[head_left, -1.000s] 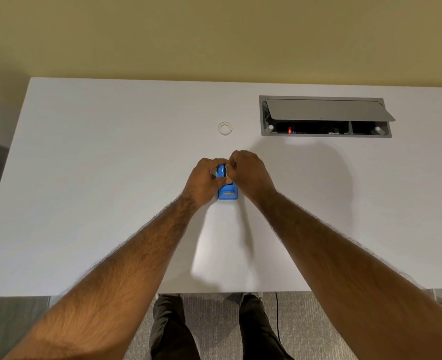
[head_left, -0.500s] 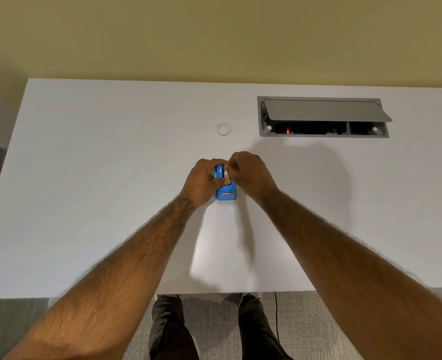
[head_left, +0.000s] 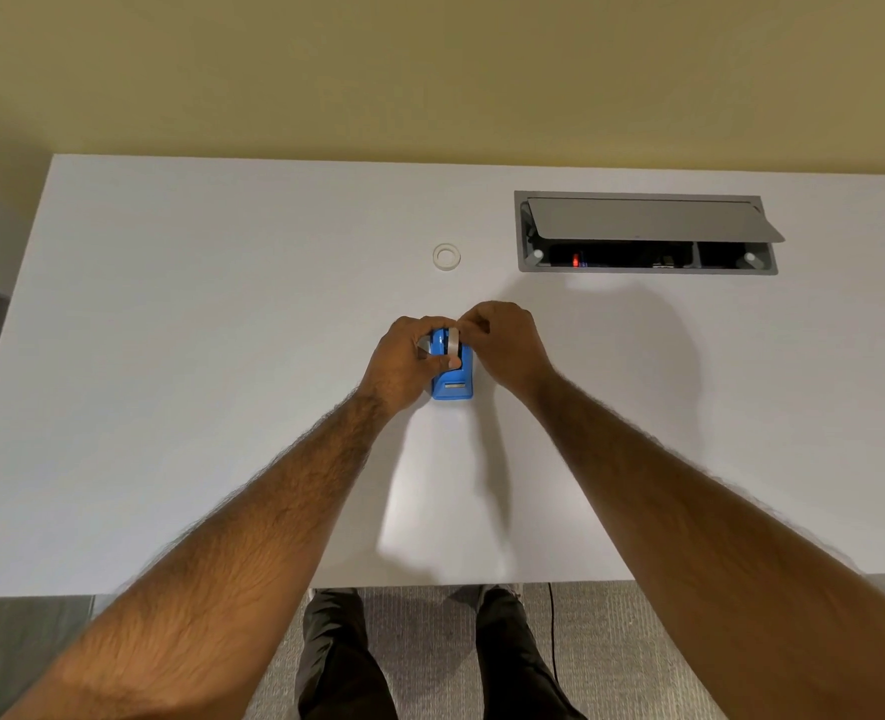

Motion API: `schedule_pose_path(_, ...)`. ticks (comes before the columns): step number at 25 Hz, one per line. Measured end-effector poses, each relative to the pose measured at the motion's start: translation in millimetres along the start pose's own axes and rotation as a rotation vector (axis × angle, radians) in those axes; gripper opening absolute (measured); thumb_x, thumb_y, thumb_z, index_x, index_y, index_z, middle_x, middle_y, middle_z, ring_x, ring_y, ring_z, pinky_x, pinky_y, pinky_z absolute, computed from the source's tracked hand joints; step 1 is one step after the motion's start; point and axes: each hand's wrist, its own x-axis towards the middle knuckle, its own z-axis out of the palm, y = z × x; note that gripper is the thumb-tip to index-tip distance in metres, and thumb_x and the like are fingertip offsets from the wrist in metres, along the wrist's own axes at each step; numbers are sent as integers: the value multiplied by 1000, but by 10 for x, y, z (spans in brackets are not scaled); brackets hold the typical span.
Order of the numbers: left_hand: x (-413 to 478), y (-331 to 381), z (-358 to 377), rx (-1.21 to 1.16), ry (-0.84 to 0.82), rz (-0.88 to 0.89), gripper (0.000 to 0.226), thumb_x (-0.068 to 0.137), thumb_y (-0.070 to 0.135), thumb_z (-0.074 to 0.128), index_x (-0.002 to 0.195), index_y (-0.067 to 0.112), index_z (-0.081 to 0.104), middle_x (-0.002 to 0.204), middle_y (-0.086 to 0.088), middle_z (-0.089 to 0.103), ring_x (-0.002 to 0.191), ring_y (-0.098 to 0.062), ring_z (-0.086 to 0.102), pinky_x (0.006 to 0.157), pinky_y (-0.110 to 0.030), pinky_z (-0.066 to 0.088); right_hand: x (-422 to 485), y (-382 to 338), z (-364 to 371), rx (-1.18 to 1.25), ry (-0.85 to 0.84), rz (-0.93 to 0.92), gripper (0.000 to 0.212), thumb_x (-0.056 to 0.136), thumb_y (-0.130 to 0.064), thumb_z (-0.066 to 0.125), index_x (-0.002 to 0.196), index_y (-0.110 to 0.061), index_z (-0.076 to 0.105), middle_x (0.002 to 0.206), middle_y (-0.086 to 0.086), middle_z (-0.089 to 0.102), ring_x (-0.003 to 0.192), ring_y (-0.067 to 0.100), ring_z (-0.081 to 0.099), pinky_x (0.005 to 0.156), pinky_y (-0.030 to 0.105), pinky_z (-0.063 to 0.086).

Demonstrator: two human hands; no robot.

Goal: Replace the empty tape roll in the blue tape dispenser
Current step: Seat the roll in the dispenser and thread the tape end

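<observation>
The blue tape dispenser (head_left: pixel 453 387) stands on the white desk (head_left: pixel 170 356), its cutter end toward me. My left hand (head_left: pixel 404 363) grips its left side, thumb across the front. My right hand (head_left: pixel 503 345) is pinched on a pale strip of tape (head_left: pixel 451 343) that runs over the top of the dispenser. The roll inside is mostly hidden by my fingers. A small clear tape ring (head_left: pixel 446 256) lies flat on the desk beyond the hands, apart from them.
An open grey cable box (head_left: pixel 643 262) with a raised lid is set into the desk at the back right. The desk's near edge is just above my legs. A yellow wall rises behind the desk.
My fingers have shifted slightly on the dispenser's top, and more of the pale tape strip now shows between the hands. The dispenser has stayed in place.
</observation>
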Motion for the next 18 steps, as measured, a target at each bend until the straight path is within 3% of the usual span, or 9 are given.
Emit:
schedule_pose_path(6,13,-3,-6,18,-3,-8,47,78,24,83,122,29,68,109,11,59,99,-20,63,97,-33,50,-60,-15,-15,-191,-51,-121,25,95,-22,51,90,-4,69,85,12,71,78,25,65,77,34,54)
schedule_pose_path(8,12,0,-10,14,-7,-8,46,78,23,83,121,29,68,111,10,61,103,-18,61,99,-36,50,-47,-37,-10,-242,-44,-118,25,96,-24,51,90,-6,68,83,11,70,75,23,64,74,29,51)
schedule_pose_path(13,-1,2,-5,27,3,21,41,80,21,80,118,32,67,99,26,54,102,-21,61,100,-42,50,-26,-85,9,-252,-29,-84,24,96,-27,53,93,-8,67,84,10,69,71,17,58,69,23,41)
schedule_pose_path(18,14,-5,10,27,0,28,42,82,20,79,121,24,67,105,10,58,104,-26,62,101,-49,50,-7,-110,11,-255,-31,-68,24,96,-26,53,96,-6,67,87,11,70,74,20,61,71,24,45)
